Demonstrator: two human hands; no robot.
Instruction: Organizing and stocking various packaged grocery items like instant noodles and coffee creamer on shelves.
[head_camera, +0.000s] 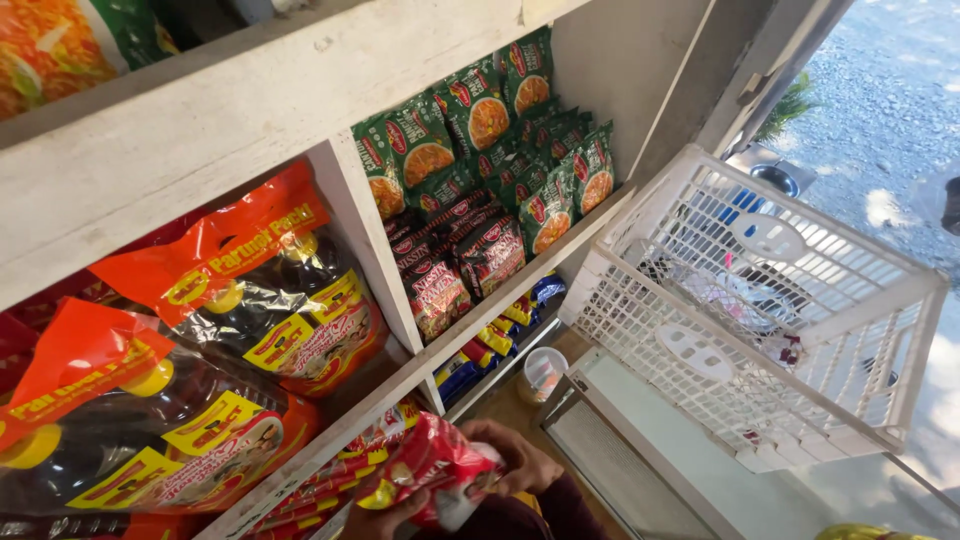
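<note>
At six o'clock, low in view, both my hands close around a red snack packet (432, 470): left hand (385, 515) pinching its lower edge, right hand (520, 462) wrapped over the far side. Packet sits just off the bottom white shelf (420, 365), where similar red packets (350, 470) lie. Step, as I judge it: stocking. Next move calls for sliding it toward nine o'clock, flat among them. White crate (800, 330) stands at three o'clock.

Single head-worn view, tilted and looking steeply down, close against white wooden shelves (250, 110) on the left, white plastic crate (760, 300) on the right, hands at the bottom edge, sunlit gravel far right.
</note>
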